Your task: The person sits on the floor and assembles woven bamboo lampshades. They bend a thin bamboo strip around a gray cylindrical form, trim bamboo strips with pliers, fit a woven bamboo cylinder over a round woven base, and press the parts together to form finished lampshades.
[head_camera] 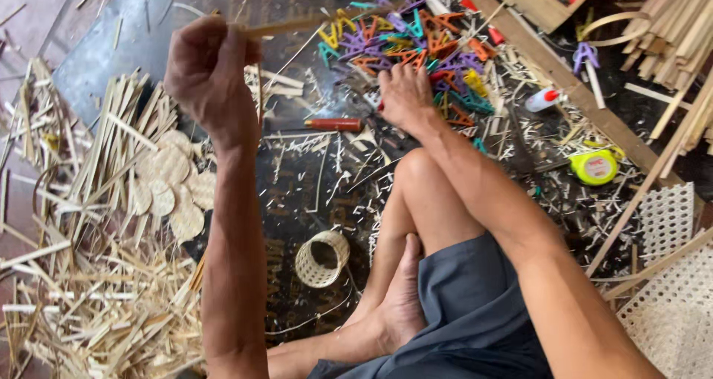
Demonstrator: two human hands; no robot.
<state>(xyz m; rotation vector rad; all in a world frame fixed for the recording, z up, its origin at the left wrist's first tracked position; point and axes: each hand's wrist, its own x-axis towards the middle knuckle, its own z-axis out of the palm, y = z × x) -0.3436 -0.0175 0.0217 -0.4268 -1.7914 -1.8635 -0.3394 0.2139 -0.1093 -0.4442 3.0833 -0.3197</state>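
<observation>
My left hand (206, 73) is raised and closed around a thin bamboo strip (286, 27) that sticks out to the right. My right hand (405, 96) reaches down past my bent knee to the floor, fingers resting at the edge of a heap of coloured plastic clips (416, 41). Whether it grips anything there is hidden. A red-handled tool (334, 124) lies on the dark mat just left of that hand. A small woven bamboo ring basket (321, 258) sits on the mat near my foot.
Split bamboo strips and shavings (96, 275) cover the floor at left, with several round woven discs (174, 178). A yellow tape measure (594, 166), a white glue bottle (542, 99), a long wooden plank (549, 67) and woven mesh panels (668, 305) lie at right.
</observation>
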